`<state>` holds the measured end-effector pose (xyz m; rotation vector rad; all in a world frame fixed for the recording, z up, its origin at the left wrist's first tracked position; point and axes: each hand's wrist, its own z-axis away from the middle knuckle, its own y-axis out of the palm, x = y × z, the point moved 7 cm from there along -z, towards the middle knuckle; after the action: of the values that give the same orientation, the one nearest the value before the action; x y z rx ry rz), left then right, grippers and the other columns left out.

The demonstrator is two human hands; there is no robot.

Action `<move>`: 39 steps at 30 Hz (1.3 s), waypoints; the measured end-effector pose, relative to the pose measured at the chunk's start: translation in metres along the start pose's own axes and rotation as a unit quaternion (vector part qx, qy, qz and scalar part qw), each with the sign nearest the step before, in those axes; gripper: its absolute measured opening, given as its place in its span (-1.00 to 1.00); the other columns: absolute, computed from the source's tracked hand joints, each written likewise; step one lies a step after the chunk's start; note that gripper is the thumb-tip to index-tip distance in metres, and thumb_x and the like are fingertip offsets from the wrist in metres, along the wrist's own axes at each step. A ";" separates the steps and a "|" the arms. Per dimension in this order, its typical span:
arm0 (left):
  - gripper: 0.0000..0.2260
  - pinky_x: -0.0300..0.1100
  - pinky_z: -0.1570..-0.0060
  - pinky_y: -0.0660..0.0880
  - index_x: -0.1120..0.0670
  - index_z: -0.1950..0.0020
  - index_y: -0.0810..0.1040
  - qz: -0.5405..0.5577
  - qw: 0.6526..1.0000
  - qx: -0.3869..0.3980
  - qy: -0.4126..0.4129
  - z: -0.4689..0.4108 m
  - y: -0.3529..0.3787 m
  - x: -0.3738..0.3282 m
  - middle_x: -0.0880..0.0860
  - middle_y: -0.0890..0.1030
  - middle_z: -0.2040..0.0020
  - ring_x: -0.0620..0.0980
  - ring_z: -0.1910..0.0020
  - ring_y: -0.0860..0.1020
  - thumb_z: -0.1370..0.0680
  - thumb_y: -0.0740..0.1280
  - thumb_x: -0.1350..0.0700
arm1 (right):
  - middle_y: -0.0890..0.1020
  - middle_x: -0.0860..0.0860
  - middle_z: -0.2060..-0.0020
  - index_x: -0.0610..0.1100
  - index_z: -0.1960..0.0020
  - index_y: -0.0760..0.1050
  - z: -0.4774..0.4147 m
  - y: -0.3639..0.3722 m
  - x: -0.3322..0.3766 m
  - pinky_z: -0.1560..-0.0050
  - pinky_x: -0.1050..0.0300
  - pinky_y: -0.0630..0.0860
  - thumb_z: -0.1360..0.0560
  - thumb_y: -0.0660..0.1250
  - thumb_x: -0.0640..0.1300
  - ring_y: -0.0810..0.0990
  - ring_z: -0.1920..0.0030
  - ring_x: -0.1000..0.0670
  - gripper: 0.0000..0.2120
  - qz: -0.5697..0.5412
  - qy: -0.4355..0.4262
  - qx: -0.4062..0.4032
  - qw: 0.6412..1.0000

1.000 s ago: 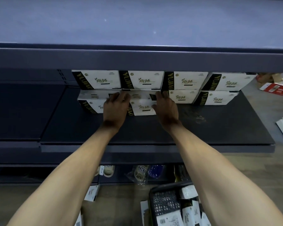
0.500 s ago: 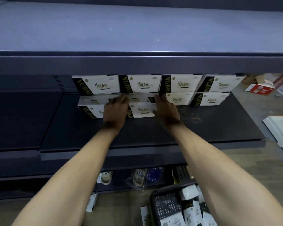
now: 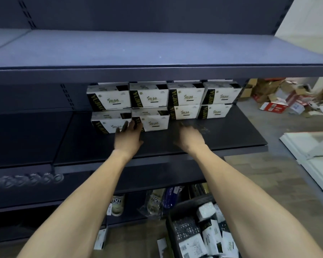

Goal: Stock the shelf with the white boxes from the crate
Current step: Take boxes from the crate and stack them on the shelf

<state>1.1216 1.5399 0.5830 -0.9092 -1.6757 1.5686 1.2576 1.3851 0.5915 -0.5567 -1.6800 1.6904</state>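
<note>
Several white boxes with black-and-gold ends stand in two stacked rows at the back of the dark middle shelf [image 3: 222,135]. The lower-row box second from the left [image 3: 154,121] sits slightly forward of its neighbours. My left hand [image 3: 128,137] lies flat on the shelf, its fingertips touching the lower front of the leftmost box [image 3: 108,122] and that second box. My right hand [image 3: 189,137] hovers over the shelf just in front of the boxes, fingers relaxed, holding nothing. A black crate [image 3: 183,228] with more white boxes [image 3: 211,235] stands on the floor at the lower right.
An upper shelf [image 3: 157,54] overhangs the boxes. The bottom shelf holds bagged items [image 3: 154,202]. Loose white boxes [image 3: 101,239] lie on the floor by the crate. Torn cartons [image 3: 274,107] and white panels [image 3: 313,155] litter the floor to the right.
Both hands have drawn back from the second lower box. My right hand has come off it entirely and the left now only touches the box fronts. The view has tilted upward.
</note>
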 end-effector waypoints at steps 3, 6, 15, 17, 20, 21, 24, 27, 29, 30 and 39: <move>-0.41 0.07 -0.22 0.44 0.01 -0.50 0.27 0.004 1.000 -0.009 -0.003 0.018 -0.009 -0.026 0.11 0.34 -0.46 0.17 -0.39 0.37 -0.53 0.38 -0.05 | 0.57 -0.21 -0.18 -0.13 -0.47 0.25 0.023 -0.007 -0.019 0.03 -0.04 0.54 -0.51 0.41 -0.05 0.58 -0.14 -0.28 -0.39 -0.023 -0.015 -0.007 1.000; -0.48 0.00 -0.02 0.48 0.01 -0.45 0.33 -0.002 1.000 -0.011 -0.015 0.045 -0.007 -0.066 0.10 0.46 -0.32 0.15 -0.23 0.48 -0.53 0.36 -0.08 | 0.54 -0.19 -0.23 -0.12 -0.48 0.22 0.054 -0.005 -0.052 -0.06 -0.08 0.54 -0.53 0.41 -0.02 0.56 -0.17 -0.28 -0.38 -0.030 -0.039 0.001 0.999; -0.53 -0.02 0.08 0.45 0.03 -0.40 0.34 0.016 0.998 0.040 -0.034 0.138 0.053 -0.212 0.11 0.49 -0.25 0.15 -0.19 0.50 -0.56 0.33 -0.11 | 0.53 -0.16 -0.19 -0.04 -0.46 0.23 0.146 0.040 -0.171 0.03 -0.06 0.49 -0.55 0.38 0.02 0.57 -0.10 -0.26 -0.44 -0.010 -0.054 0.045 0.997; -0.55 -0.04 0.10 0.44 0.04 -0.38 0.34 0.016 0.998 0.055 -0.033 0.157 0.068 -0.236 0.09 0.49 -0.24 0.14 -0.17 0.50 -0.57 0.32 -0.11 | 0.54 -0.16 -0.15 -0.04 -0.44 0.24 0.163 0.056 -0.186 0.07 -0.06 0.48 -0.55 0.38 0.03 0.57 -0.07 -0.27 -0.45 -0.023 -0.054 0.055 0.997; -0.60 -0.06 0.14 0.40 0.04 -0.33 0.36 0.012 0.997 0.078 -0.025 0.181 0.091 -0.262 0.08 0.49 -0.21 0.12 -0.14 0.50 -0.57 0.31 -0.11 | 0.56 -0.15 -0.10 -0.03 -0.45 0.24 0.189 0.087 -0.208 0.14 -0.02 0.46 -0.55 0.38 0.04 0.59 -0.03 -0.24 -0.44 -0.047 -0.046 0.074 0.995; -0.60 -0.06 0.15 0.39 0.04 -0.32 0.37 0.014 0.996 0.089 -0.022 0.189 0.100 -0.269 0.08 0.49 -0.20 0.12 -0.14 0.50 -0.56 0.32 -0.11 | 0.56 -0.14 -0.10 -0.03 -0.45 0.24 0.199 0.100 -0.215 0.13 -0.02 0.47 -0.55 0.38 0.05 0.59 -0.03 -0.24 -0.44 -0.054 -0.040 0.088 0.994; -0.59 -0.04 0.11 0.43 0.04 -0.33 0.37 0.019 0.991 0.130 -0.018 0.213 0.127 -0.280 0.08 0.50 -0.20 0.13 -0.17 0.50 -0.55 0.33 -0.11 | 0.54 -0.15 -0.15 -0.04 -0.45 0.23 0.229 0.140 -0.239 0.02 -0.07 0.55 -0.56 0.37 0.05 0.58 -0.07 -0.25 -0.45 -0.066 -0.008 0.142 0.988; -0.59 -0.02 0.10 0.47 0.02 -0.33 0.37 0.031 0.984 0.176 -0.026 0.236 0.156 -0.285 0.07 0.50 -0.19 0.13 -0.17 0.50 -0.55 0.33 -0.10 | 0.54 -0.15 -0.22 -0.04 -0.48 0.22 0.256 0.175 -0.260 -0.01 -0.07 0.57 -0.57 0.34 0.06 0.58 -0.13 -0.23 -0.44 -0.061 0.028 0.190 0.979; -0.59 -0.02 0.09 0.48 0.02 -0.33 0.36 0.046 0.977 0.206 -0.031 0.251 0.176 -0.288 0.06 0.51 -0.18 0.12 -0.17 0.51 -0.55 0.33 -0.10 | 0.55 -0.14 -0.25 -0.03 -0.48 0.22 0.269 0.192 -0.270 -0.01 -0.05 0.52 -0.58 0.34 0.06 0.57 -0.17 -0.21 -0.44 -0.059 0.047 0.213 0.974; -0.59 -0.02 0.08 0.48 0.02 -0.32 0.36 0.056 0.973 0.221 -0.036 0.259 0.185 -0.289 0.06 0.51 -0.18 0.12 -0.16 0.51 -0.55 0.33 -0.10 | 0.55 -0.14 -0.25 -0.02 -0.48 0.22 0.273 0.197 -0.273 -0.03 -0.05 0.51 -0.58 0.34 0.06 0.56 -0.18 -0.20 -0.44 -0.060 0.057 0.220 0.972; -0.57 -0.03 0.05 0.51 0.02 -0.35 0.35 0.089 0.961 0.259 -0.037 0.264 0.228 -0.291 0.05 0.51 -0.21 0.09 -0.19 0.51 -0.56 0.34 -0.11 | 0.55 -0.15 -0.24 0.00 -0.52 0.14 0.267 0.220 -0.275 -0.06 -0.08 0.51 -0.57 0.34 0.06 0.56 -0.18 -0.21 -0.39 -0.037 0.093 0.242 0.965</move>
<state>1.0684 1.1615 0.3373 -0.7416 -1.1535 2.0518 1.2162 1.0166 0.3505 -0.3949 -1.0858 1.8453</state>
